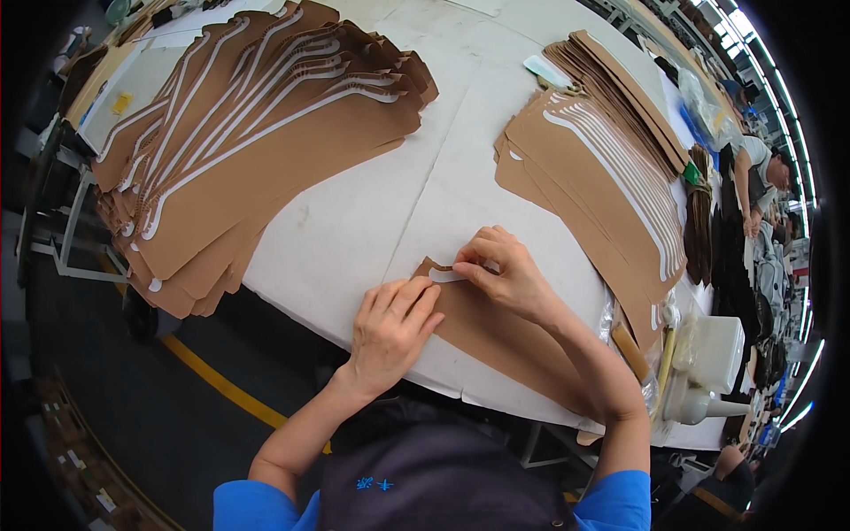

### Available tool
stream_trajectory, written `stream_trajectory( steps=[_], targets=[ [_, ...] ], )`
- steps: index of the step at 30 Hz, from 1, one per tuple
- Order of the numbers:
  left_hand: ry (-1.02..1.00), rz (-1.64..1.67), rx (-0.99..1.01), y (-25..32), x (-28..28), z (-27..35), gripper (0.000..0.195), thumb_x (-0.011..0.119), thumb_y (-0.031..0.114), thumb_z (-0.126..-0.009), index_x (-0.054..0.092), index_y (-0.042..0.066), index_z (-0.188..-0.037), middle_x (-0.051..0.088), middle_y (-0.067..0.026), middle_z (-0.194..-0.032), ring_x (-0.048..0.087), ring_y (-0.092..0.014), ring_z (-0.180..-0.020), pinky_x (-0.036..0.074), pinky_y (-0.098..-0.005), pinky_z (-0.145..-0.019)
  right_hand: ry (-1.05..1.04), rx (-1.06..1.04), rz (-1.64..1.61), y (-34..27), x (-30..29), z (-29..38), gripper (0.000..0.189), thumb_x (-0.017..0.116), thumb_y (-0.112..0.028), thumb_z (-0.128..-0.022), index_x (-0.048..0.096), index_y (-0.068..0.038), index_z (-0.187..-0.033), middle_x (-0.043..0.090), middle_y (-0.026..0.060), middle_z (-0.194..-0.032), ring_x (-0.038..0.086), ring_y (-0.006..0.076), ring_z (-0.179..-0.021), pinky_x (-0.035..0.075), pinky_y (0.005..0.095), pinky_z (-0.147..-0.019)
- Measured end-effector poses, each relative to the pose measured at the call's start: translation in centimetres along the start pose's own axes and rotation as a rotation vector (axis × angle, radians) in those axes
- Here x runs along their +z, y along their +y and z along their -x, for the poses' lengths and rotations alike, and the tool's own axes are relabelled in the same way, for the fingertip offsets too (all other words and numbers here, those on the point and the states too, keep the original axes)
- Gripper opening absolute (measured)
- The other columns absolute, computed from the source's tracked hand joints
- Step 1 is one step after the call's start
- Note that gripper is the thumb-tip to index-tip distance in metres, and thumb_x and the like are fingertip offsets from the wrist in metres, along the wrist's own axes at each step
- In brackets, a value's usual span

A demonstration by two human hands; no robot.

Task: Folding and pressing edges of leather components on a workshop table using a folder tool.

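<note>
A brown fabric panel lies along the near edge of the white-topped table, with a white strip at its upper left edge. My left hand rests on the panel's left end, fingers spread and palm down. The thumb and index finger of my right hand pinch the panel's upper edge at the white strip. At the upper left lies a fanned pile of brown panels with white strips along their edges. To the right is another overlapping stack of such panels.
A bundle of folded brown pieces lies beyond the right stack. Near the right edge are a white plastic container, a white bottle with a nozzle and a tan bar. Another person is at the far right.
</note>
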State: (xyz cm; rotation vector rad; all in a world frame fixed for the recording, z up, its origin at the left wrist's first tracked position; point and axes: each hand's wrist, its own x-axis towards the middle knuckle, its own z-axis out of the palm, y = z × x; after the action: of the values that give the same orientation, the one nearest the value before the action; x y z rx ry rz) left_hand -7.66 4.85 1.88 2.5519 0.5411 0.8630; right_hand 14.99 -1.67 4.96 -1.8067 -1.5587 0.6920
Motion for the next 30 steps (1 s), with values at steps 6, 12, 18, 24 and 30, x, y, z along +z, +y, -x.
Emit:
stream_trajectory(
  steps=[6,12,18,24,30],
  targets=[
    [-0.051,-0.102,0.025,0.0,0.2,0.1,0.042,0.081,0.017,-0.088,0.072,-0.002,-0.125,0.068,-0.0082,-0.136,0.061,-0.026,-0.116,0.048,-0.0408,-0.096,-0.027,-0.063,0.016,0.7,1.1,-0.1,0.01,0.077,-0.005,-0.089,0.077,-0.007,-0.099,0.068,0.0011,-0.099,0.052,0.0223,-0.099,0.039,0.0386,-0.1],
    [-0.116,-0.168,0.056,-0.1,0.2,0.1,0.047,0.079,0.018,-0.089,0.07,-0.002,-0.13,0.064,-0.01,-0.142,0.059,-0.027,-0.12,0.045,-0.0431,-0.1,-0.031,-0.055,-0.019,1.0,1.1,-0.2,0.015,0.077,-0.003,-0.087,0.08,-0.008,-0.101,0.067,-0.0001,-0.1,0.052,0.0213,-0.1,0.038,0.0364,-0.1],
    [-0.144,-0.173,0.062,-0.2,0.1,-0.1,0.051,0.079,0.018,-0.088,0.067,-0.001,-0.134,0.063,-0.0101,-0.143,0.058,-0.027,-0.121,0.044,-0.044,-0.101,0.001,-0.145,-0.035,1.9,1.2,-0.4,0.017,0.078,-0.001,-0.087,0.082,-0.008,-0.103,0.066,-0.0004,-0.099,0.053,0.021,-0.1,0.041,0.0366,-0.1],
    [-0.166,-0.128,0.018,-0.5,-0.1,-0.3,0.051,0.079,0.016,-0.088,0.067,0.001,-0.135,0.063,-0.0089,-0.142,0.058,-0.026,-0.123,0.042,-0.0434,-0.103,-0.041,-0.197,-0.046,2.3,1.0,-0.5,0.028,0.078,0.003,-0.083,0.084,-0.011,-0.106,0.065,-0.001,-0.1,0.054,0.0216,-0.103,0.041,0.0372,-0.101],
    [-0.173,-0.078,-0.016,-0.6,-0.2,-0.5,0.049,0.077,0.014,-0.089,0.066,0.003,-0.136,0.062,-0.0081,-0.139,0.058,-0.026,-0.124,0.042,-0.0426,-0.104,-0.044,-0.312,-0.043,3.7,1.4,-0.2,0.036,0.069,0.007,-0.078,0.084,-0.012,-0.105,0.064,0.0015,-0.106,0.055,0.0245,-0.106,0.038,0.0412,-0.095]
  ],
)
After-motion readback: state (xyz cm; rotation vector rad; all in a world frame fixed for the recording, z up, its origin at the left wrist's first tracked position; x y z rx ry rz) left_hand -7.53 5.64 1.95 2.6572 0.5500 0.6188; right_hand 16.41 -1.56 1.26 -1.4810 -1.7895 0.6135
